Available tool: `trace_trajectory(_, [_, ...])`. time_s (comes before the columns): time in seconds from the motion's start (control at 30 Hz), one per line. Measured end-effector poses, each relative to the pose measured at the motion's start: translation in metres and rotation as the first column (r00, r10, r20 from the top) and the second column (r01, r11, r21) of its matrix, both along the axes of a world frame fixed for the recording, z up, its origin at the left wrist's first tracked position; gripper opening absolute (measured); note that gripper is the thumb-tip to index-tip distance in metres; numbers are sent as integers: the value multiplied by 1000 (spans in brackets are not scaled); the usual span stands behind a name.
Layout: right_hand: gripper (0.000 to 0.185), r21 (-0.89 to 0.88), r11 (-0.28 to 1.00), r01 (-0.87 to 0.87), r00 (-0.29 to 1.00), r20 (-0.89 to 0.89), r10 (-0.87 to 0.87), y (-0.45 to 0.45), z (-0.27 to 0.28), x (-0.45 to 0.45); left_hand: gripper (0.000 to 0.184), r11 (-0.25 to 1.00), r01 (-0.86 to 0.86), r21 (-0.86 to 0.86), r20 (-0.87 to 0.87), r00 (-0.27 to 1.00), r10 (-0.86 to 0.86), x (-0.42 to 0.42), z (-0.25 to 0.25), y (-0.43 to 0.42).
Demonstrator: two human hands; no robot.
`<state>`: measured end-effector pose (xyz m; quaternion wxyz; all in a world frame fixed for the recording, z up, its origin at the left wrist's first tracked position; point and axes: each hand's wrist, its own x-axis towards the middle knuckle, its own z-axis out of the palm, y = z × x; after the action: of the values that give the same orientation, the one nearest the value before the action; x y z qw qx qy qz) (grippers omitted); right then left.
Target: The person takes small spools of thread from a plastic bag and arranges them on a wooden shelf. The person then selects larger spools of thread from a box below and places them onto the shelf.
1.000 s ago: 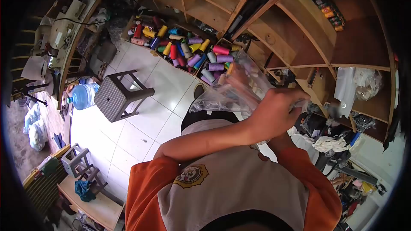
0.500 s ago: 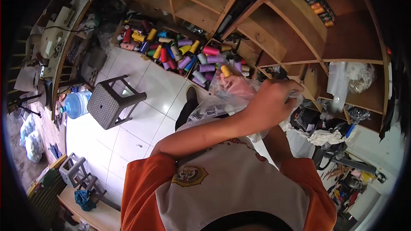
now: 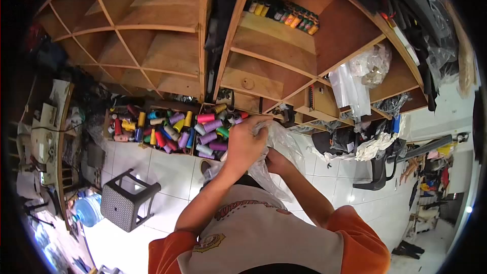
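A clear plastic bag (image 3: 276, 144) hangs crumpled between my two hands, in front of my chest. My left hand (image 3: 247, 143) is closed on the bag's upper left part, its fingers curled. Lower and to the right, my right hand (image 3: 277, 161) grips the bag too, with its fingers partly hidden by the plastic. Behind my left hand stands a box of thread spools (image 3: 207, 138), mostly purple, with some pink, green and grey ones. Whether the bag holds anything cannot be made out.
Another box of mixed spools (image 3: 157, 132) stands left of the first. Wooden shelves (image 3: 152, 48) rise behind, with a row of small spools (image 3: 284, 16) on one. On the tiled floor are a grey stool (image 3: 127, 200) and a water jug (image 3: 89, 210). A black chair (image 3: 378, 175) stands right.
My view has swung up and right. My forearms were crossed and are now side by side. The yellow spool seen at my right hand in the bag no longer shows.
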<state>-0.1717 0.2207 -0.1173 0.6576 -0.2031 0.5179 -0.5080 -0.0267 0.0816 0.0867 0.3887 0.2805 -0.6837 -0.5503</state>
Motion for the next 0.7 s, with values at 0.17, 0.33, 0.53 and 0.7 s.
trace_trajectory(0.17, [37,166,976,-142,986,116,123,-12,170,1,19,958,31,287,-34,999,-22,-4,-13,-18])
trace_trajectory(0.33, [45,-170,983,-68,974,-224,28,-46,272,-51,18,796,71,601,-125,992,6,-4,-10,-24])
trace_trajectory(0.53, [38,-458,843,284,532,-656,-536,-177,259,-177,18,791,0,612,-49,998,38,2,-6,-29])
trace_trajectory(0.7, [39,-592,753,286,-207,-806,-555,-262,207,-261,19,762,-85,642,-53,986,155,15,-20,-37])
